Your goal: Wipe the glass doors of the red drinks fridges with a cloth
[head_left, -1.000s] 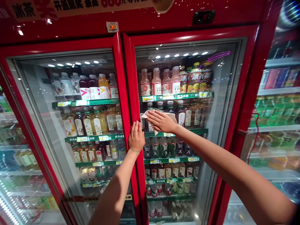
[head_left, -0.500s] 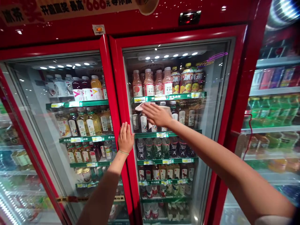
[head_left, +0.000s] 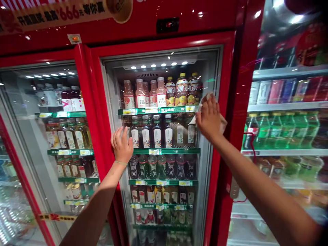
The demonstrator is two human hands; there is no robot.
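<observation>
A pale cloth (head_left: 223,125) lies against the glass door (head_left: 164,133) of a red drinks fridge, near the right side of its frame. My right hand (head_left: 209,118) presses it there, fingers extended over it, with cloth edges showing on both sides. Farther left, my left hand (head_left: 122,145) is open, fingers apart, at the left edge of the same door, where red frame meets glass. It holds nothing. Behind the pane, dark bottles with white labels (head_left: 157,131) stand on a green-edged shelf between the hands.
A second glass door (head_left: 23,136) with a red frame is on the left. To the right, an open-looking shelf unit holds green bottles (head_left: 289,130) and cans (head_left: 278,91). A red cord (head_left: 253,147) hangs beside the fridge, near a grey handle-like piece (head_left: 234,188).
My right hand has slid the cloth rightward across the glass to the door's right side. My left hand has moved from the red frame partly onto the glass. The view has turned right.
</observation>
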